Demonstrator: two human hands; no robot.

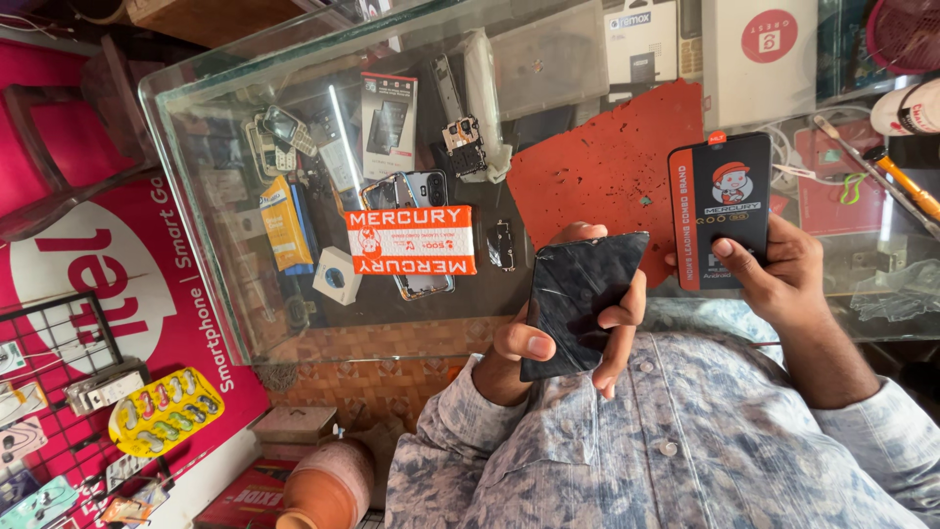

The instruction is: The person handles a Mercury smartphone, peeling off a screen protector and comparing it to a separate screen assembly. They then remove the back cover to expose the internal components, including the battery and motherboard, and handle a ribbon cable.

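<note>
My left hand (568, 343) holds a black phone screen panel (580, 299) with a cracked, shiny face, thumb on its left edge and fingers curled over its right edge. My right hand (774, 279) grips a flat black and orange box (720, 211) with a cartoon figure on it, upright, thumb on its front. Both are held just above the near edge of a glass counter (245, 323), close to my patterned blue shirt (685, 441).
A red work mat (617, 162) lies on the glass beyond my hands. An orange and white box (411, 240) sits to the left, phone parts and old handsets (279, 132) under the glass. Tools (896, 181) and white boxes (759, 54) lie at the right.
</note>
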